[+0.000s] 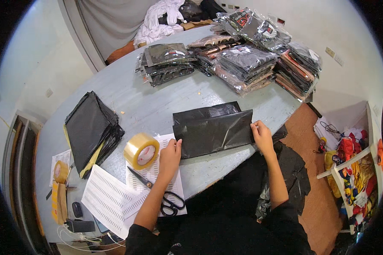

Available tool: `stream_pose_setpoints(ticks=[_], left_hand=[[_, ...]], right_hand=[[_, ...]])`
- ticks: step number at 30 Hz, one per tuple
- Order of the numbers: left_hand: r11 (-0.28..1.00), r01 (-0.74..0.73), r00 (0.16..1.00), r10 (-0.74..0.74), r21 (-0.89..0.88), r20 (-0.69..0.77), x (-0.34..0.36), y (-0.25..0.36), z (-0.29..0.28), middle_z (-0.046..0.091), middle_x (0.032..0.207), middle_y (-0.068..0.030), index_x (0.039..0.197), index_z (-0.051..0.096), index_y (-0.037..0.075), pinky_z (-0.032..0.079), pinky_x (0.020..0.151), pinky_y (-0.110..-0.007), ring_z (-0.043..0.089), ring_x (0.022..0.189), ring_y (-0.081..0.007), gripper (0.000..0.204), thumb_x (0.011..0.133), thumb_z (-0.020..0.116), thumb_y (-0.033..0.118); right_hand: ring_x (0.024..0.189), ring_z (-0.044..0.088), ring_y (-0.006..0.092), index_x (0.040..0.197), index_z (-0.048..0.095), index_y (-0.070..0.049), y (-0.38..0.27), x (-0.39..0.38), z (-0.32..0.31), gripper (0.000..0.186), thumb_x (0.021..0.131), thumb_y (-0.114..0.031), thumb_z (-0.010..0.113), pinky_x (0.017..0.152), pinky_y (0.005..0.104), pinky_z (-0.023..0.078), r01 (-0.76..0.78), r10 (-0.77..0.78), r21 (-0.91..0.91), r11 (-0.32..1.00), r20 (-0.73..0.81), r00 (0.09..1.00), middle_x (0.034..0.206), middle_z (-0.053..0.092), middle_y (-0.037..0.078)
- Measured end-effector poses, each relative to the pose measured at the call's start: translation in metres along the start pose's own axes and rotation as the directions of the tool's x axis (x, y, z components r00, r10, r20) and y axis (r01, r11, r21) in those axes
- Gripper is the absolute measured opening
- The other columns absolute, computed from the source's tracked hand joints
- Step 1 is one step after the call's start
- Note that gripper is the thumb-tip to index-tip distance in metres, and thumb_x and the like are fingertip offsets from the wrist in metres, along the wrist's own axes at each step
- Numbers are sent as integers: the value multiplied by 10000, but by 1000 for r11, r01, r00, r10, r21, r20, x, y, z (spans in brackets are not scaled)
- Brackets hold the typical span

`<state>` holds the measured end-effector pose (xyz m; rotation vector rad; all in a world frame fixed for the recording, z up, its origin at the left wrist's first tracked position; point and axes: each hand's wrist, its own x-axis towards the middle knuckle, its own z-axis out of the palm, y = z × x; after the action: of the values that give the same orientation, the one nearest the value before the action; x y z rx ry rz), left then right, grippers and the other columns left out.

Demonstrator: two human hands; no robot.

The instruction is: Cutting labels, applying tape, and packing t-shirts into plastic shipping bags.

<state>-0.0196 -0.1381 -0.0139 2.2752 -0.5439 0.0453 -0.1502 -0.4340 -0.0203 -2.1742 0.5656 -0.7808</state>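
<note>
A black plastic bag (212, 135), folded over with a second layer showing behind it, is held between my hands near the table's front edge. My left hand (170, 158) pinches its lower left corner. At the right edge, my right hand (263, 135) grips it between thumb and fingers. A large roll of clear tape (141, 151) stands just left of my left hand. Black-handled scissors (172, 203) lie partly under my left forearm, on printed label sheets (110, 197). Farther left is a stack of flat black plastic bags (91, 127) with yellow edges showing underneath.
Piles of clear-bagged folded garments (247, 63) cover the far side of the blue-grey table (153, 106). At lower left are a smaller tape roll (61, 171), a mouse (77, 209) and cables (85, 244). A shelf (349, 163) with colourful cloth stands to the right.
</note>
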Motion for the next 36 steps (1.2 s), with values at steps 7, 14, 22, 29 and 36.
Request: stream_pose_setpoints(ticks=[7,14,22,29,36], left_hand=[[919,-62,992,99,388,-75,-2,-3,10,576,558,-167,807,558,59,430,635,-438,562,516,-359,337,936,407,331],[817,-48,989,119,574,-88,0,-8,16,583,535,-142,826,536,80,436,596,-427,571,476,-318,313,936,403,341],[801,-156,940,300,578,-163,4,39,15,597,988,-80,949,561,85,422,786,-381,560,925,-223,229,863,531,295],[850,-458,887,455,260,75,70,22,39,546,1071,-75,1049,562,83,174,1021,-506,491,1069,-236,357,828,582,363],[881,-423,861,317,212,398,93,19,30,560,1071,-73,949,603,139,9,1052,-589,506,1088,-204,303,821,578,412]], right_hand=[[660,560,301,749,583,-51,10,-6,21,197,837,-227,584,652,413,376,59,-156,-466,883,-171,973,684,608,116],[696,553,268,765,585,-69,6,-12,33,180,833,-235,585,719,421,351,33,-234,-679,733,-207,950,641,597,86],[735,539,260,766,591,-76,9,-13,32,184,823,-251,598,772,435,341,8,-238,-734,679,-209,949,666,583,78],[780,522,278,752,585,-68,8,-10,28,165,791,-225,617,785,424,346,91,-284,-717,691,-154,946,645,588,89],[962,465,314,1020,562,-54,11,22,-4,296,769,-196,631,872,393,354,421,-408,-258,870,104,907,1037,550,122]])
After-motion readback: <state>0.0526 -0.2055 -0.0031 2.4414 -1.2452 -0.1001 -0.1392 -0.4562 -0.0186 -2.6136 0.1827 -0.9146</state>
